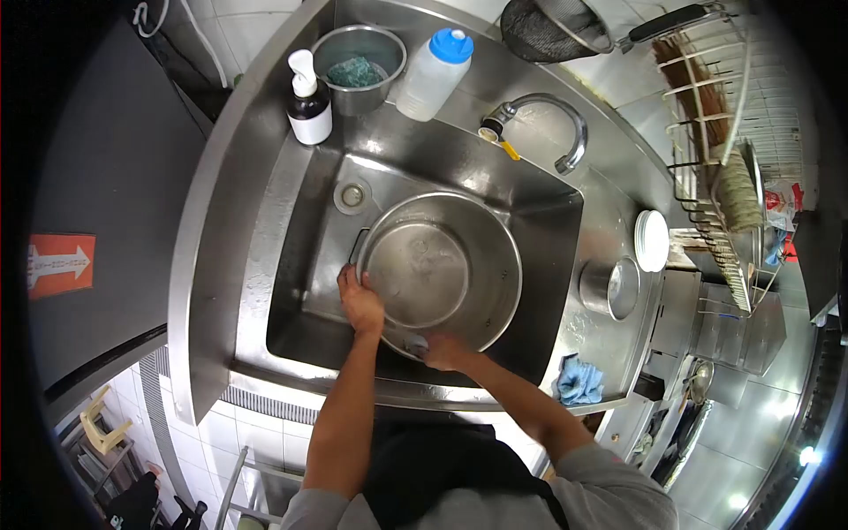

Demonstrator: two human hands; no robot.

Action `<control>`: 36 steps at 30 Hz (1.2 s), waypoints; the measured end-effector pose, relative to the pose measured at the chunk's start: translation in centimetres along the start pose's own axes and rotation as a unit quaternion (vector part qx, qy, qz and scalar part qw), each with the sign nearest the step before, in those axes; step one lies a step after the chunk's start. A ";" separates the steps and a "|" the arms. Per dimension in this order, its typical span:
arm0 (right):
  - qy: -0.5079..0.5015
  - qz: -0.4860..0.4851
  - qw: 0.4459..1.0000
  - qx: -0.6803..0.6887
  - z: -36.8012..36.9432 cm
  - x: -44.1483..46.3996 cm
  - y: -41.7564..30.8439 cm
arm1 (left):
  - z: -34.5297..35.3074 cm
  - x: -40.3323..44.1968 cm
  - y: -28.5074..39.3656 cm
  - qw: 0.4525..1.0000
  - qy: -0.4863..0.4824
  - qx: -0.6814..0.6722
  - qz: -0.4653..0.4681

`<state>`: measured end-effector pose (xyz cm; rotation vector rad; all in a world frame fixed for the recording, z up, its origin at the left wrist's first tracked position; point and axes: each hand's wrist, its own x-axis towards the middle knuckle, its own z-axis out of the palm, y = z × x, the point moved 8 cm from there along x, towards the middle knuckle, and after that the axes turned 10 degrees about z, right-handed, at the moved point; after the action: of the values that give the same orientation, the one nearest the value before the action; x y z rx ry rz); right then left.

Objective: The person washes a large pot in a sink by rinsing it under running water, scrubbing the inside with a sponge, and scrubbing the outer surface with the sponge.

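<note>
A large stainless steel pot (424, 274) stands in the metal sink (309, 305), its inside facing up. My left hand (360, 303) is closed on the pot's left rim, just below a side handle (358, 245). At the near rim, my right hand (448, 352) is slightly blurred, with its fingers curled round something small and pale against the pot's inner wall. What that small thing is, I cannot make out. The sink drain (352, 195) shows beyond the pot's upper left side.
Along the back ledge are a pump bottle (310, 115), a metal bowl with a green scrubber (353, 72), a blue-capped bottle (433, 79) and a faucet (574, 132). White plates (652, 240), a small pot (601, 287) and a blue cloth (579, 381) lie right. A wire rack (707, 159) hangs upper right.
</note>
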<state>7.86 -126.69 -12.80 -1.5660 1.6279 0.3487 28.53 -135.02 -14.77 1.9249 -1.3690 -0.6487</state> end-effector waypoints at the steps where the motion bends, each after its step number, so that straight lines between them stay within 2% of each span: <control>1: -0.052 0.031 0.992 -0.111 2.1 1.2 2.7 | -0.2 0.4 -0.2 1.000 0.002 -0.001 -0.007; 2: -0.103 0.058 0.968 -0.220 3.2 1.6 5.0 | -0.2 0.7 -0.4 1.000 -0.010 -0.004 -0.007; 4: -0.102 0.126 0.927 -0.338 -2.3 3.9 13.0 | 0.0 0.0 0.1 1.000 -0.012 -0.004 0.007; 5: -0.047 0.069 0.855 -0.512 -9.4 3.8 8.5 | 0.3 0.2 0.7 0.999 -0.004 -0.010 0.032; 7: 0.162 -0.098 0.757 -0.625 -10.8 6.4 9.5 | 0.8 0.3 0.9 0.999 -0.010 0.002 0.033; 8: 0.159 -0.097 0.761 -0.622 -8.6 5.7 9.0 | 0.9 0.5 1.2 0.999 -0.004 0.002 0.042; 9: 0.018 -0.017 0.764 -0.644 -4.8 5.5 9.3 | 0.8 1.1 1.3 0.999 0.003 0.000 0.043; 10: -0.036 0.007 0.853 -0.520 -2.6 4.8 7.4 | 0.6 1.4 0.8 1.000 -0.006 0.002 0.017; 11: -0.085 0.041 0.919 -0.383 -0.4 4.0 5.4 | 0.5 1.5 0.3 1.000 -0.018 0.006 -0.011; 12: -0.046 0.015 0.996 -0.070 0.3 3.2 1.4 | 0.5 1.5 0.6 1.000 -0.027 0.005 0.006; 13: -0.141 0.030 0.988 0.054 7.5 6.3 0.9 | 0.6 1.6 0.8 1.000 -0.028 0.009 0.005; 14: -0.146 0.055 0.977 0.148 6.1 6.3 -2.3 | 0.8 1.8 1.2 0.999 -0.027 0.018 0.017; 16: -0.149 0.087 0.954 0.244 4.9 4.8 -2.5 | 1.0 1.0 1.6 0.999 -0.034 0.026 0.029; 17: -0.152 -0.020 0.984 0.087 6.1 4.3 0.1 | 1.1 1.3 1.4 0.998 -0.043 0.033 0.026; 18: -0.147 -0.127 0.978 -0.077 7.1 4.2 3.5 | 1.3 2.0 1.3 0.998 -0.049 0.040 0.024; 20: 0.047 -0.117 0.945 -0.303 -2.5 3.0 9.2 | 1.9 1.9 1.3 0.998 -0.052 0.010 0.043; 21: 0.077 -0.010 0.855 -0.513 -2.4 6.5 15.3 | 2.3 1.8 1.5 0.997 -0.052 -0.018 0.058; 23: -0.083 0.016 0.773 -0.629 -10.3 6.2 9.7 | 2.9 2.3 2.9 0.995 -0.066 -0.010 0.072; 24: -0.085 0.019 0.774 -0.627 -8.8 5.8 9.8 | 3.5 2.8 3.8 0.992 -0.083 -0.004 0.093; 25: -0.167 0.058 0.821 -0.543 -6.4 4.9 11.0 | 3.9 3.7 4.0 0.992 -0.082 -0.008 0.097; 27: -0.241 0.103 0.855 -0.448 -2.2 3.2 10.3 | 5.8 5.7 4.0 0.980 -0.150 0.019 0.133; 28: -0.248 0.091 0.934 -0.239 1.3 2.5 7.0 | 6.6 6.8 4.3 0.973 -0.167 0.051 0.152; 29: -0.241 0.073 0.968 -0.021 4.1 2.2 3.5 | 7.4 8.0 5.7 0.959 -0.221 0.080 0.156; 30: -0.226 0.049 0.953 0.196 5.7 2.4 0.7 | 7.7 9.1 6.9 0.943 -0.273 0.111 0.155; 32: -0.134 0.019 0.930 0.343 6.8 2.0 -2.7 | 8.3 10.3 8.8 0.918 -0.281 0.148 0.237; 33: -0.144 0.019 0.929 0.341 6.0 1.4 -2.9 | 7.8 11.5 9.4 0.935 -0.255 0.126 0.212; 34: -0.226 0.062 0.956 0.179 5.4 0.7 -1.7 | 7.0 11.9 9.7 0.949 -0.229 0.103 0.189; 35: -0.299 0.101 0.949 0.010 4.7 -0.5 1.0 | 5.8 11.2 9.4 0.950 -0.231 0.105 0.180; 36: -0.216 -0.093 0.955 -0.182 5.6 0.5 5.4 | 4.4 10.5 9.2 0.948 -0.223 0.138 0.179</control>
<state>4.97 -122.17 -18.40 -1.7443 1.1088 0.8638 23.16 -148.00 -10.70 1.7215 -2.1320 -0.7708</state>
